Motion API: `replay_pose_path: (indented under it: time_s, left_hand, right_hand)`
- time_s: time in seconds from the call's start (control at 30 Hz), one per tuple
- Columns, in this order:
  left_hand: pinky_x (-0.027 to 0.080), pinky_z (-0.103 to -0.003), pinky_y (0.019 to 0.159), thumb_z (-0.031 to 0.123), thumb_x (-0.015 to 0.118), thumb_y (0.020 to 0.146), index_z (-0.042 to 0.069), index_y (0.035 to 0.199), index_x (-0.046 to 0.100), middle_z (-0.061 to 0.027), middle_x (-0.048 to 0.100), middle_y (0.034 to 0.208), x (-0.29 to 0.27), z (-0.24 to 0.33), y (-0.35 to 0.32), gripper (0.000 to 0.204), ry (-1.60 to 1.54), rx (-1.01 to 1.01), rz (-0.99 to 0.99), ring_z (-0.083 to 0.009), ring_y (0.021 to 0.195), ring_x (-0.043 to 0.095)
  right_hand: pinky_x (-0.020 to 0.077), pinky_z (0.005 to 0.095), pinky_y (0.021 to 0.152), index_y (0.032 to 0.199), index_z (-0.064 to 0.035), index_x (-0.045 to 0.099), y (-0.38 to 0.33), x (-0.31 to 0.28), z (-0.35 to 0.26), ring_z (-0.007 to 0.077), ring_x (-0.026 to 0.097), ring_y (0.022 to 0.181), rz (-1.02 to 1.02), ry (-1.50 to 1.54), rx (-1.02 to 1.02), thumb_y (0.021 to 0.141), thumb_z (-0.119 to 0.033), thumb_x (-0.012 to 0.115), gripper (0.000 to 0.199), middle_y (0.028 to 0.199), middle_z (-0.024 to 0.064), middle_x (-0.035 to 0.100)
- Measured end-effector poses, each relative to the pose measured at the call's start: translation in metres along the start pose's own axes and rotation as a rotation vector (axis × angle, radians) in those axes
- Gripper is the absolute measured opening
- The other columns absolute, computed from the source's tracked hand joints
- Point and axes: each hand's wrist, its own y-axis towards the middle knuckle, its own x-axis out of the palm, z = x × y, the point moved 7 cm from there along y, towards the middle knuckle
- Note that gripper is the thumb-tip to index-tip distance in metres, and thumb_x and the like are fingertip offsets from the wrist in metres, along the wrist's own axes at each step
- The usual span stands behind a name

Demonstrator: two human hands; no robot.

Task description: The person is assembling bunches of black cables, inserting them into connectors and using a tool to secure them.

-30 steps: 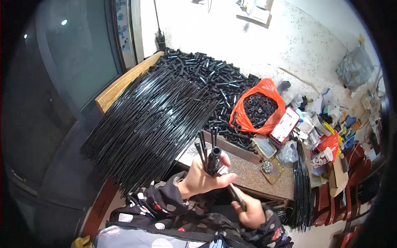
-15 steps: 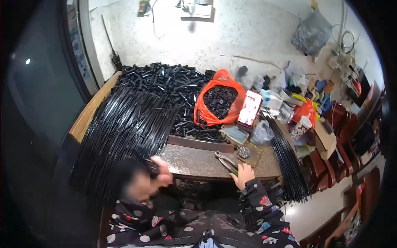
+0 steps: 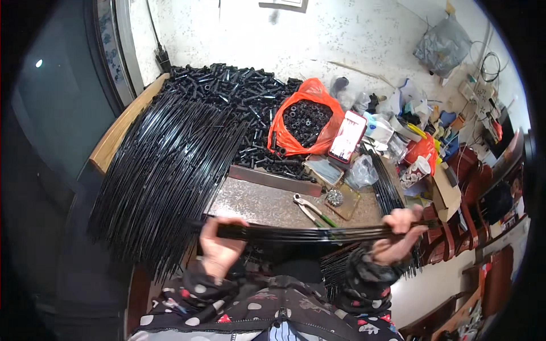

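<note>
A bundle of long thin black rods (image 3: 307, 234) stretches crosswise in front of the table's near edge, roughly level. My left hand (image 3: 223, 248) is closed around its left end. At the other end, the fingers of my right hand (image 3: 398, 236) curl around the rods. A wide heap of similar black rods (image 3: 165, 165) covers the left of the table, next to my left hand. Pincers with green handles (image 3: 314, 211) lie just beyond the bundle, their handle ends close to it. More black rods (image 3: 388, 193) lie at the right, partly hidden behind my right hand.
Loose black bolt-like parts (image 3: 233, 85) fill the back. An orange bag (image 3: 277, 128) holds small dark ring-shaped parts. A phone (image 3: 347, 136) leans beside it. A dark metal bar (image 3: 276, 181) bounds the parts. A wooden board (image 3: 122, 128) edges the left. Clutter and a paper cup (image 3: 418, 170) stand right.
My left hand has come forward from the rod heap with the bundle. My right hand has left the pincers' side, moved right and taken the bundle's other end. The view has shifted.
</note>
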Motion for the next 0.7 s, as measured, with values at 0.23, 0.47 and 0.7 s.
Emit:
replay_pose_path:
  time_s: [0.23,0.47,0.7]
  left_hand:
    - [0.044,-0.038,0.08,0.06,0.046,0.072,-0.004,0.102,0.054,-0.0146,0.06,0.09,-0.196,-0.145,-0.027,0.071,0.434,-1.122,0.335,-0.0237,0.084,0.056]
    - [0.049,-0.036,0.062,0.034,0.054,0.08,0.003,0.078,0.065,-0.0193,0.06,0.068,-0.018,-0.081,0.012,0.033,2.196,-0.045,-0.529,-0.0323,0.068,0.062]
    - [0.046,-0.023,0.059,0.007,0.064,0.075,-0.003,0.093,0.059,-0.0121,0.061,0.077,0.159,-0.02,-0.008,0.021,1.385,0.532,-0.596,-0.0154,0.067,0.06]
  right_hand:
    - [0.0355,0.023,0.051,0.088,-0.0089,0.047,-0.028,0.039,0.026,0.0109,0.04,0.058,0.183,-0.417,0.012,0.089,-0.047,0.037,0.039,0.07,0.0015,0.044]
    - [0.0459,0.0312,0.072,0.09,0.0018,0.051,-0.071,0.028,0.099,0.0208,0.056,0.079,-0.138,-0.207,0.767,0.083,-0.016,0.058,0.021,0.087,0.0123,0.055]
    - [0.0411,0.0232,0.078,0.095,0.0009,0.052,-0.06,0.044,0.122,0.0105,0.053,0.083,-0.172,-0.422,0.73,0.081,0.0,0.056,0.014,0.09,0.0042,0.056]
